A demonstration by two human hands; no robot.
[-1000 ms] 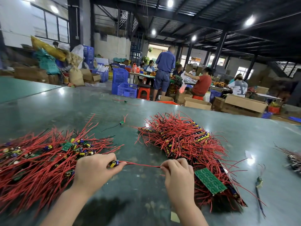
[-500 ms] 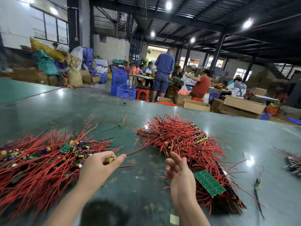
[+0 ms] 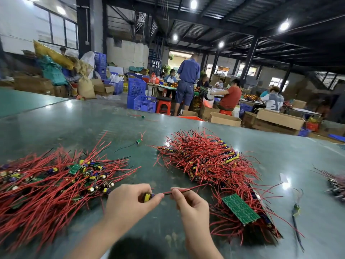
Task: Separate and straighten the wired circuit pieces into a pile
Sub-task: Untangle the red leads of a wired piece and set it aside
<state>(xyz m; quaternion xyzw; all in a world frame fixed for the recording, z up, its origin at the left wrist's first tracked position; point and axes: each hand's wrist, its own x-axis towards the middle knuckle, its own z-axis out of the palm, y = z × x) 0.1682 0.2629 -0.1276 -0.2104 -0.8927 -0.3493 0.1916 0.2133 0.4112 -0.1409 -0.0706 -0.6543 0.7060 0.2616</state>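
While we sit at the green table (image 3: 186,240), our left hand (image 3: 128,200) pinches a small circuit piece (image 3: 147,196), our right hand (image 3: 192,204) pinches its red wire (image 3: 186,190), big pile (image 3: 46,186) at nine o'clock, tangled heap (image 3: 211,163) at two o'clock.

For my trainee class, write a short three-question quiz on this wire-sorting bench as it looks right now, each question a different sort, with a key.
1. True or false: the left hand holds the component end of a wired piece.
2. What does the right hand pinch? A) the green circuit board B) the red wire C) nothing
3. Fill in: the lone small piece lies on the table between the two red ____.

Key
1. True
2. B
3. piles, the left pile and the right pile
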